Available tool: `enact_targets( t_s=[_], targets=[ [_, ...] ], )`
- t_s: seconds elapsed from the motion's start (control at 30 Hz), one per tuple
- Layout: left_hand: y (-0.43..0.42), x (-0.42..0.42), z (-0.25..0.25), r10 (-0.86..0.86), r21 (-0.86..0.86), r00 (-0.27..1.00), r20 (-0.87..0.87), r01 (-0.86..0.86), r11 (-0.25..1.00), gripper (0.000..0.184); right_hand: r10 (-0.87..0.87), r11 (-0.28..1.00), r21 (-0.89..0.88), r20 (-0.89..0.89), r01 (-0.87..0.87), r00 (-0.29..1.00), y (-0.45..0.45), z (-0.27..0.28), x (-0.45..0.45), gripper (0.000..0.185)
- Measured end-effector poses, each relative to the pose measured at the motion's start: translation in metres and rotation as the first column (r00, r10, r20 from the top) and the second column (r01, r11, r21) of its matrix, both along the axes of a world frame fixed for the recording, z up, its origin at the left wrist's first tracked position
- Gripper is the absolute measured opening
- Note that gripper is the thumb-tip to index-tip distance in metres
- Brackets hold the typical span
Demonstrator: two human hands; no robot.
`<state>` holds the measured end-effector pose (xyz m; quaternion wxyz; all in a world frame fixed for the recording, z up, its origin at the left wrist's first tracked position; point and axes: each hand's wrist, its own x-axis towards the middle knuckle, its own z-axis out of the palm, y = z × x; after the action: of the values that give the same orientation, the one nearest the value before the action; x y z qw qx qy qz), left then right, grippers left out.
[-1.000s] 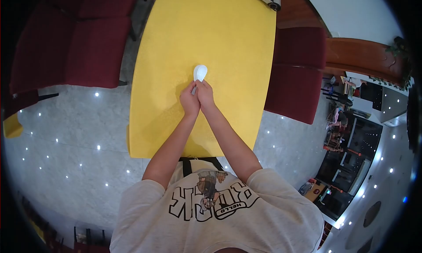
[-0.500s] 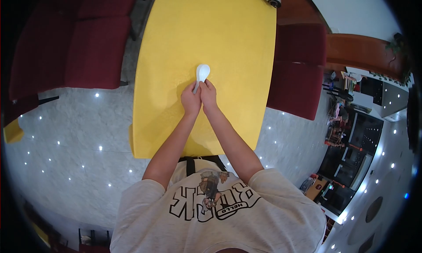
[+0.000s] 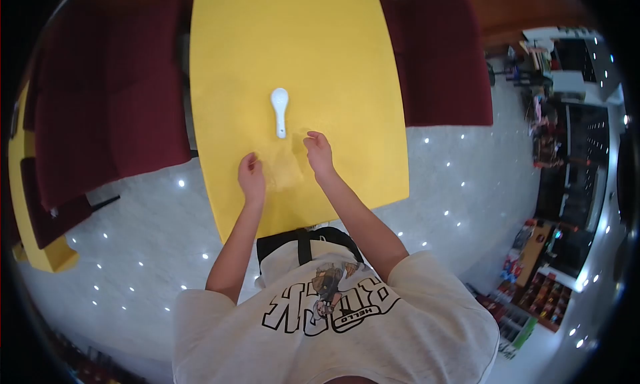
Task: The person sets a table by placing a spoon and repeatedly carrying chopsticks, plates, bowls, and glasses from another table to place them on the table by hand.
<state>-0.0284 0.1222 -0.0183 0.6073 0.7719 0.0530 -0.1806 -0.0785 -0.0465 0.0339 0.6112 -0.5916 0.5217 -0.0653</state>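
Observation:
A white soup spoon (image 3: 280, 111) lies on the yellow table (image 3: 293, 37), its bowl pointing away from me and its handle towards me. Whether a second spoon is stacked with it, I cannot tell. My right hand (image 3: 319, 154) is open just right of the handle's end, not touching it, with its fingers loosely bent. Lower and to the left, my left hand (image 3: 251, 177) hovers near the table with slightly curled fingers, open and holding nothing.
Dark red seats (image 3: 113, 111) stand along the table's left side, with another dark red seat (image 3: 440, 71) on the right. Pale tiled floor (image 3: 147, 224) shows around the table. Shelves with assorted items (image 3: 543, 297) are far off to the right.
Both hands held white spoon pieces together; now the spoon lies on the table, released. My hands have drawn apart, the left back towards me. The camera view has shifted.

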Motion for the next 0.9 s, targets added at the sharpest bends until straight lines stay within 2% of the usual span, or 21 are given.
enact_targets(
  t_s=[0.07, 0.1, 0.13, 0.17, 0.23, 0.3, 0.33, 0.43, 0.5, 0.57, 0.63, 0.67, 0.73, 0.8, 0.83, 0.9],
  targets=[
    [0.024, -0.014, 0.011, -0.059, 0.008, 0.998, 0.010, 0.059, 0.998, 0.025, 0.080, 0.996, 0.030, 0.078, -0.083, 0.994, 0.002, 0.006, -0.036, 0.032],
    [0.033, -0.019, 0.018, -0.091, 0.011, 0.996, 0.008, 0.091, 0.996, 0.023, 0.032, 0.999, 0.036, 0.092, -0.035, 0.995, 0.004, 0.011, -0.057, 0.032],
    [0.038, -0.026, 0.026, -0.142, 0.018, 0.990, 0.017, 0.142, 0.990, 0.023, 0.058, 0.992, 0.104, 0.155, -0.075, 0.986, 0.008, 0.019, -0.081, 0.029],
    [0.044, -0.035, 0.034, -0.177, 0.028, 0.983, -0.054, 0.178, 0.984, 0.022, 0.079, 0.978, 0.169, 0.219, -0.118, 0.972, 0.014, 0.027, -0.107, 0.026],
    [0.047, -0.066, 0.052, -0.251, 0.054, 0.959, -0.133, 0.260, 0.964, 0.021, 0.013, 0.973, 0.221, 0.206, -0.060, 0.979, 0.029, 0.046, -0.165, 0.025],
    [0.028, -0.102, 0.067, -0.371, -0.045, 0.925, -0.080, 0.369, 0.928, 0.019, -0.047, 0.965, 0.263, 0.209, -0.010, 0.977, 0.039, 0.056, -0.232, 0.023],
    [0.011, -0.121, 0.075, -0.419, -0.034, 0.906, -0.066, 0.417, 0.908, 0.019, -0.086, 0.958, 0.286, 0.230, 0.017, 0.969, 0.042, 0.057, -0.266, 0.022],
    [-0.056, -0.202, 0.088, -0.618, -0.120, 0.786, -0.033, 0.610, 0.783, 0.017, -0.236, 0.945, 0.285, 0.267, 0.157, 0.934, 0.046, 0.063, -0.367, 0.021],
    [-0.088, -0.278, 0.090, -0.749, -0.262, 0.662, -0.031, 0.718, 0.645, 0.015, -0.365, 0.910, 0.291, 0.224, 0.295, 0.904, 0.063, 0.069, -0.443, 0.020],
    [-0.110, -0.354, 0.102, -0.875, -0.287, 0.481, -0.052, 0.832, 0.475, 0.015, -0.544, 0.830, 0.277, 0.212, 0.483, 0.812, 0.084, 0.074, -0.507, 0.019],
    [-0.122, -0.432, 0.117, -0.956, -0.293, 0.286, -0.070, 0.910, 0.293, 0.015, -0.696, 0.716, 0.277, 0.212, 0.640, 0.686, 0.106, 0.074, -0.567, 0.018],
    [-0.140, -0.468, 0.125, -0.989, -0.304, 0.133, -0.061, 0.941, 0.145, 0.015, -0.801, 0.598, 0.304, 0.224, 0.741, 0.555, 0.102, 0.071, -0.591, 0.018],
    [-0.150, -0.548, 0.133, -0.990, -0.334, -0.136, -0.046, 0.936, -0.113, 0.014, -0.911, 0.392, 0.336, 0.269, 0.856, 0.312, 0.112, 0.063, -0.646, 0.017],
    [-0.150, -0.610, 0.132, -0.936, -0.354, -0.347, -0.055, 0.883, -0.307, 0.013, -0.947, 0.258, 0.373, 0.281, 0.891, 0.156, 0.125, 0.055, -0.682, 0.017],
    [-0.149, -0.630, 0.126, -0.898, -0.363, -0.436, -0.062, 0.848, -0.387, 0.013, -0.959, 0.185, 0.399, 0.275, 0.898, 0.075, 0.129, 0.053, -0.693, 0.017],
    [-0.141, -0.629, 0.113, -0.843, -0.333, -0.508, -0.180, 0.838, -0.433, 0.012, -0.972, 0.088, 0.429, 0.233, 0.899, -0.016, 0.141, 0.057, -0.679, 0.014]
  ],
)
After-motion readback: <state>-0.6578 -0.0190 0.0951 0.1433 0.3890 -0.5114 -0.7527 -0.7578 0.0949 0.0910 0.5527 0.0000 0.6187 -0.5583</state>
